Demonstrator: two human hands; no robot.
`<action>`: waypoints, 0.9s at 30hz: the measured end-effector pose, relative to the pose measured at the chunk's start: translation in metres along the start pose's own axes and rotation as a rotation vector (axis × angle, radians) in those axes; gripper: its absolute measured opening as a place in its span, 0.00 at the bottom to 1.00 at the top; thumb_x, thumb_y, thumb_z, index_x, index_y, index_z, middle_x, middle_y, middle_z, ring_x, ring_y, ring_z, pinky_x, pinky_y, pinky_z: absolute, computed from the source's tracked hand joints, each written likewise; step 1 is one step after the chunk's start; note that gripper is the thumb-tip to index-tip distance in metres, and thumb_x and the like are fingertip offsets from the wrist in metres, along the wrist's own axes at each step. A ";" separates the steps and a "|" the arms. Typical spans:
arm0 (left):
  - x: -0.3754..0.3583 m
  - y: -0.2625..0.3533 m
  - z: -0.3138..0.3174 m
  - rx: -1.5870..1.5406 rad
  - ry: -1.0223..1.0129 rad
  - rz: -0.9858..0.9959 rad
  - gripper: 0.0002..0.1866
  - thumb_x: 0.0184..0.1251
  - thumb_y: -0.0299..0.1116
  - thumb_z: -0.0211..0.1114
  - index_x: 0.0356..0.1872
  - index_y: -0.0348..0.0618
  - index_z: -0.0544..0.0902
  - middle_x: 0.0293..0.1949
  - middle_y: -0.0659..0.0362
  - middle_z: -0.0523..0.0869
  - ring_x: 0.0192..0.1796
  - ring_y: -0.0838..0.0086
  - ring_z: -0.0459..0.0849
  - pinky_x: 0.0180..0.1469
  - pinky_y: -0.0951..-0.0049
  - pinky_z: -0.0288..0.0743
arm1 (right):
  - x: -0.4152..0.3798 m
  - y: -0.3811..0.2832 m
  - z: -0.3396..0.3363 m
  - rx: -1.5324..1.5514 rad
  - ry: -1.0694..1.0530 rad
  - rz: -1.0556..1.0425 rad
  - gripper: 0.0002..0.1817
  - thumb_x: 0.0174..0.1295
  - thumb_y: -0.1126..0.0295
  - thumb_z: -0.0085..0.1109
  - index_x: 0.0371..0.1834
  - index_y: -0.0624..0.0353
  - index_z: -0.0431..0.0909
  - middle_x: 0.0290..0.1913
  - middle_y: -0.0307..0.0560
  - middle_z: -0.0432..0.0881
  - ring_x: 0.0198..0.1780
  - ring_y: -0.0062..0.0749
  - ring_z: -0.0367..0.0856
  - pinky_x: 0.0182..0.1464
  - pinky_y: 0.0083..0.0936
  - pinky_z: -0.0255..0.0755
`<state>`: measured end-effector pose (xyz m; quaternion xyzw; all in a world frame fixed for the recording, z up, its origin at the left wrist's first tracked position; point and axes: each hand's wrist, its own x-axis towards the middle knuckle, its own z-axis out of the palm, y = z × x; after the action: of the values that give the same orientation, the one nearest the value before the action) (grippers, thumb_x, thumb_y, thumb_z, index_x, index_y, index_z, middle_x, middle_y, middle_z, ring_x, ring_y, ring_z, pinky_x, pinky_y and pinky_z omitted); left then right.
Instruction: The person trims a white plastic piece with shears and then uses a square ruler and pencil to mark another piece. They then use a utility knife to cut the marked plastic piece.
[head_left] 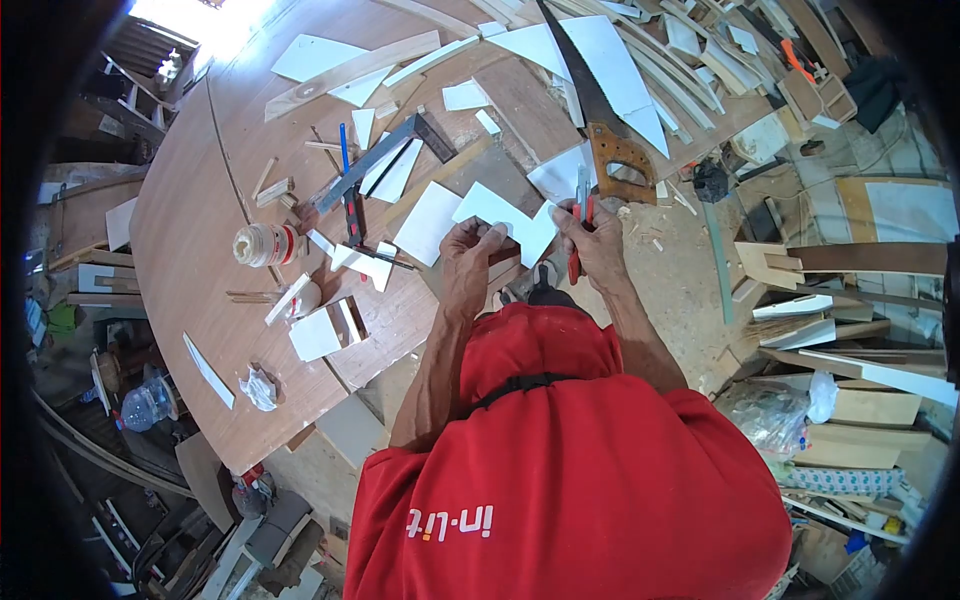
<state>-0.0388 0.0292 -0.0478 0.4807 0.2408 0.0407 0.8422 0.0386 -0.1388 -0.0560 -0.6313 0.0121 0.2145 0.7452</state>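
Observation:
A notched piece of white board [500, 212] is pinched between the thumb and fingers of my left hand [472, 250], just off the table's near edge. In my right hand [595, 240] are red-handled pliers [584, 205], their grey metal end pointing away from me. The right fingertips also meet the right corner of the white board. Another white piece [428, 222] lies flat on the table beside my left hand. Beyond my right hand rests a handsaw [625, 172] with a wooden handle.
The brown table [190, 250] carries a try square [375, 160], a glue jar [268, 244], a crumpled white wad [259, 388] and several offcuts. Wood strips [680, 70] are heaped at the far right. Stacked boards [860, 405] and plastic bags stand to my right.

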 end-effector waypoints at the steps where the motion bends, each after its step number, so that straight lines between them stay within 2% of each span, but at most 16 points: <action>1: -0.001 0.000 0.000 0.001 -0.001 0.000 0.03 0.67 0.26 0.62 0.37 0.37 0.80 0.33 0.58 0.84 0.36 0.70 0.87 0.45 0.64 0.86 | 0.002 0.000 0.000 -0.012 0.009 -0.007 0.08 0.62 0.68 0.67 0.37 0.59 0.79 0.22 0.31 0.74 0.20 0.11 0.68 0.22 0.12 0.62; 3: -0.002 -0.001 0.004 -0.185 -0.017 -0.101 0.05 0.66 0.23 0.60 0.40 0.35 0.79 0.35 0.54 0.85 0.38 0.65 0.88 0.46 0.61 0.86 | 0.006 0.000 0.000 -0.020 0.023 -0.015 0.09 0.62 0.67 0.67 0.38 0.59 0.79 0.22 0.31 0.74 0.20 0.11 0.69 0.22 0.12 0.62; 4: -0.004 0.000 0.006 -0.179 -0.020 -0.102 0.05 0.66 0.23 0.60 0.40 0.35 0.79 0.35 0.54 0.85 0.38 0.65 0.88 0.46 0.61 0.86 | 0.010 -0.001 0.000 -0.073 0.035 -0.021 0.09 0.62 0.66 0.67 0.38 0.60 0.79 0.22 0.31 0.74 0.20 0.11 0.69 0.22 0.12 0.63; 6: -0.008 0.001 0.012 -0.226 0.042 -0.197 0.09 0.64 0.21 0.59 0.43 0.27 0.77 0.41 0.48 0.83 0.42 0.59 0.88 0.50 0.57 0.86 | 0.020 -0.004 -0.003 -0.123 0.050 -0.029 0.10 0.61 0.65 0.68 0.37 0.60 0.80 0.22 0.31 0.74 0.20 0.12 0.69 0.23 0.13 0.63; 8: -0.009 -0.004 0.015 -0.242 0.055 -0.199 0.11 0.65 0.22 0.59 0.46 0.26 0.76 0.43 0.47 0.83 0.43 0.58 0.88 0.50 0.57 0.86 | 0.030 -0.007 -0.007 -0.367 0.015 -0.206 0.11 0.61 0.64 0.68 0.35 0.61 0.80 0.22 0.31 0.74 0.21 0.13 0.69 0.23 0.15 0.63; 15: -0.003 -0.019 0.006 -0.330 0.052 -0.154 0.10 0.67 0.22 0.59 0.47 0.27 0.76 0.46 0.46 0.83 0.45 0.60 0.87 0.52 0.62 0.85 | 0.043 -0.019 -0.009 -0.504 -0.058 -0.204 0.12 0.60 0.62 0.68 0.35 0.59 0.81 0.21 0.30 0.73 0.22 0.14 0.68 0.24 0.17 0.62; 16: -0.002 -0.020 0.005 -0.344 0.058 -0.149 0.10 0.68 0.22 0.58 0.47 0.28 0.76 0.47 0.47 0.83 0.46 0.61 0.87 0.52 0.63 0.84 | 0.042 -0.021 -0.007 -0.503 -0.057 -0.203 0.12 0.60 0.62 0.68 0.35 0.59 0.81 0.21 0.30 0.73 0.22 0.14 0.68 0.24 0.17 0.62; 18: -0.001 -0.023 0.004 -0.367 0.058 -0.128 0.10 0.69 0.22 0.58 0.47 0.28 0.76 0.47 0.48 0.83 0.47 0.61 0.86 0.53 0.63 0.84 | 0.038 -0.027 -0.004 -0.321 -0.046 -0.073 0.13 0.61 0.59 0.66 0.34 0.59 0.81 0.20 0.32 0.74 0.21 0.14 0.69 0.23 0.16 0.62; 27: -0.001 -0.022 0.009 -0.413 0.047 -0.132 0.09 0.70 0.22 0.57 0.48 0.30 0.76 0.47 0.49 0.83 0.49 0.61 0.86 0.54 0.60 0.84 | 0.036 -0.014 -0.009 -0.224 -0.108 -0.034 0.10 0.61 0.65 0.67 0.30 0.57 0.78 0.17 0.31 0.72 0.16 0.14 0.67 0.18 0.16 0.61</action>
<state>-0.0388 0.0101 -0.0615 0.2801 0.2779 0.0449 0.9178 0.0786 -0.1381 -0.0552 -0.6983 -0.0629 0.2357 0.6730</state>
